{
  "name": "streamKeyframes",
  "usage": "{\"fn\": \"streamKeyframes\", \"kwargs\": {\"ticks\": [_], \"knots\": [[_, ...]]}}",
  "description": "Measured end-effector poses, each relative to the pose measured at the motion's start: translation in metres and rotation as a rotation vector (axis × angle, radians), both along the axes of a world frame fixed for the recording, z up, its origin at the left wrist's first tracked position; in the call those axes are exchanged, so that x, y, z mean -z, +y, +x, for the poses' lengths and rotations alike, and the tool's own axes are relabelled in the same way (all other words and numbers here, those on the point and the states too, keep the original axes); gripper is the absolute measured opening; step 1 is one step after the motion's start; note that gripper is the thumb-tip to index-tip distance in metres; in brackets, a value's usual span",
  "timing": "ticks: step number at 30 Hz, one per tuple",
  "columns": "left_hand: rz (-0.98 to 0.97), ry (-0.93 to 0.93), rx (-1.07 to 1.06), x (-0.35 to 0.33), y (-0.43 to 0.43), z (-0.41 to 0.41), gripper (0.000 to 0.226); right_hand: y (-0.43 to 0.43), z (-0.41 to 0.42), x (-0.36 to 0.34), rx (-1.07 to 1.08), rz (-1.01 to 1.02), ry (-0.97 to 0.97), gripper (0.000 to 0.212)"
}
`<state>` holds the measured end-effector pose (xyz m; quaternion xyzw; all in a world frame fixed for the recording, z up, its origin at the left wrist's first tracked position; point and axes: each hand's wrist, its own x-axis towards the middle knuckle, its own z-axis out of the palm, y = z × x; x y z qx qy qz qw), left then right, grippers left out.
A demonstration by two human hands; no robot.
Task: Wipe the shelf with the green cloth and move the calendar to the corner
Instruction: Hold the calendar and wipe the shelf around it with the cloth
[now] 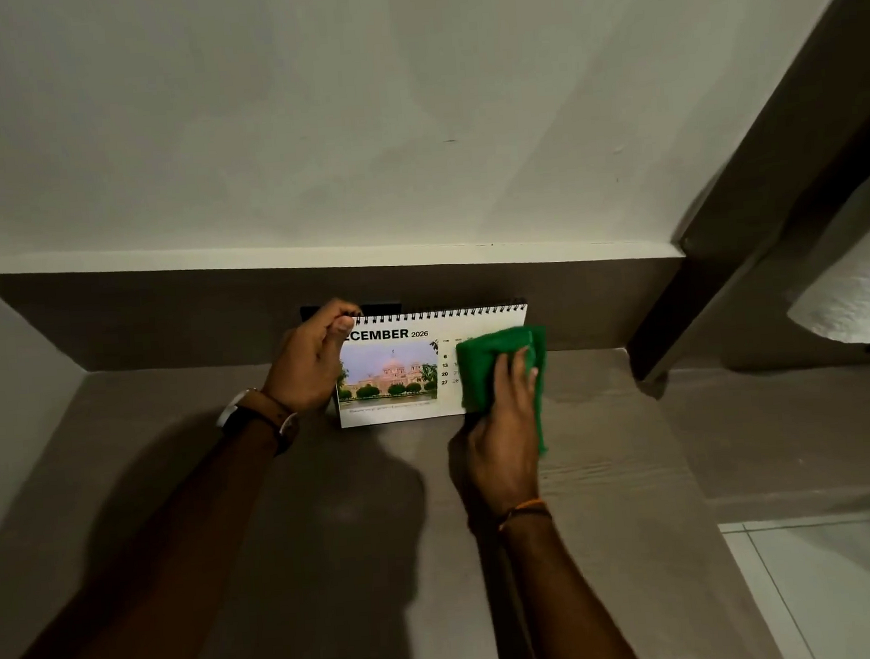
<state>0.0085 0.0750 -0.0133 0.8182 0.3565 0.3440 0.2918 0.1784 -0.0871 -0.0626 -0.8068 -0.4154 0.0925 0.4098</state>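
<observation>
A spiral-bound desk calendar showing December 2026 and a photo of a domed building stands on the brown shelf, near the back wall. My left hand grips its top left corner at the spiral. My right hand presses a folded green cloth flat against the right half of the calendar's face, hiding most of the dates.
A dark brown back panel rises behind the shelf under a pale wall. A dark upright post closes the shelf at the right. Light floor tiles show at the lower right. A dark object sits behind the calendar.
</observation>
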Motion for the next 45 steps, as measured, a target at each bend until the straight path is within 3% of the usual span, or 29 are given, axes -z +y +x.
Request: {"fn": "streamKeyframes", "kwargs": {"ticks": [2, 5, 8, 10, 14, 17, 20, 22, 26, 29, 32, 34, 36, 38, 41, 45], "knots": [[-0.025, 0.002, -0.013, 0.002, -0.002, 0.002, 0.026, 0.012, -0.002, -0.011, -0.016, -0.03, 0.031, 0.089], [-0.028, -0.007, -0.039, 0.006, -0.004, 0.003, 0.026, 0.026, -0.029, -0.014, -0.205, -0.043, -0.042, 0.092], [-0.005, -0.011, -0.058, 0.006, -0.005, 0.0, 0.027, 0.024, -0.05, -0.003, -0.482, -0.077, -0.195, 0.068], [0.019, -0.008, -0.034, 0.005, -0.005, 0.0, 0.026, 0.015, -0.05, 0.003, -0.53, -0.103, -0.294, 0.063], [0.015, 0.0, -0.005, 0.003, -0.005, 0.0, 0.03, 0.001, -0.032, 0.009, -0.399, -0.125, -0.311, 0.069], [-0.012, 0.008, 0.02, 0.002, -0.007, -0.003, 0.026, -0.002, -0.014, -0.006, -0.149, -0.045, -0.202, 0.087], [0.014, 0.01, 0.008, 0.003, -0.009, -0.003, 0.024, 0.005, -0.011, -0.021, -0.092, -0.035, -0.07, 0.091], [0.011, 0.01, -0.007, 0.003, -0.011, -0.002, 0.025, 0.01, -0.023, -0.024, -0.203, -0.039, -0.099, 0.089], [0.033, 0.025, -0.01, -0.001, -0.012, -0.002, 0.024, 0.009, -0.045, 0.001, -0.658, -0.153, -0.386, 0.064], [0.042, 0.039, 0.008, -0.003, -0.013, -0.005, 0.023, -0.007, -0.027, 0.015, -0.497, -0.179, -0.427, 0.076], [0.01, 0.051, 0.016, -0.003, -0.014, -0.005, 0.025, -0.015, -0.003, 0.005, -0.127, -0.107, -0.22, 0.092], [0.013, 0.044, 0.006, -0.001, -0.016, -0.005, 0.026, -0.002, 0.003, -0.01, -0.035, -0.069, -0.089, 0.095], [0.002, 0.026, 0.006, 0.001, -0.016, -0.004, 0.026, 0.011, -0.007, -0.019, -0.107, -0.063, -0.099, 0.099], [0.009, 0.027, -0.014, 0.004, -0.014, -0.004, 0.028, 0.019, -0.026, -0.017, -0.311, -0.067, -0.198, 0.097], [0.045, 0.026, -0.041, 0.005, -0.009, -0.006, 0.028, 0.02, -0.042, 0.001, -0.619, -0.155, -0.376, 0.072], [0.046, 0.049, -0.009, 0.003, -0.005, -0.005, 0.029, -0.005, -0.024, 0.018, -0.689, -0.318, -0.482, 0.063]]}}
